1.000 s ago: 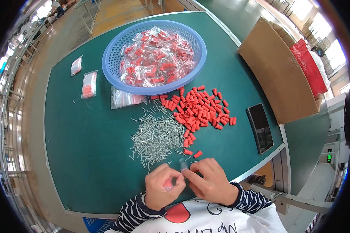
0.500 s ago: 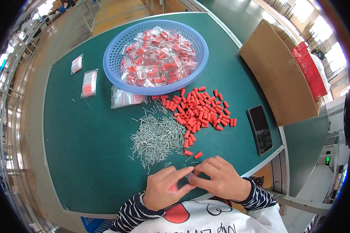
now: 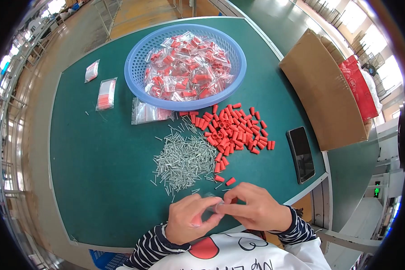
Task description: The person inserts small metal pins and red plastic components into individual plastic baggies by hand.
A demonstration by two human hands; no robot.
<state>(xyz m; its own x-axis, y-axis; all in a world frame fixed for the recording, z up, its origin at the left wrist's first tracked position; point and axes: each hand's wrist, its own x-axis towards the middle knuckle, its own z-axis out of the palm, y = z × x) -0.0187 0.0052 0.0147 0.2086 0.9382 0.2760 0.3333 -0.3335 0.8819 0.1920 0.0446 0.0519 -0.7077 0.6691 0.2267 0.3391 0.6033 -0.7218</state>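
Small clear bag (image 3: 213,203) is pinched between both hands at the bench (image 3: 99,180) edge, well apart from the blue basket (image 3: 131,72), on its near side. Left hand (image 3: 191,220) clamps one end thumb-to-forefinger with the other fingers curled; something red sits in that palm, can't tell what. Right hand (image 3: 256,209) clamps the other end, its fingertips meeting the left's.

Loose red caps (image 3: 231,128) are heaped just off the basket's near rim, toward its right. Metal pins (image 3: 184,159) are piled further from the basket, touching that heap, between basket and hands. Basket is full of bagged caps (image 3: 186,67). One filled bag (image 3: 148,114) lies against its near-left rim, and two more bags (image 3: 105,94) lie left of it, apart. Phone (image 3: 300,154) is face up, right of the basket and nearer the edge. Cardboard box (image 3: 324,90) is right of the basket.
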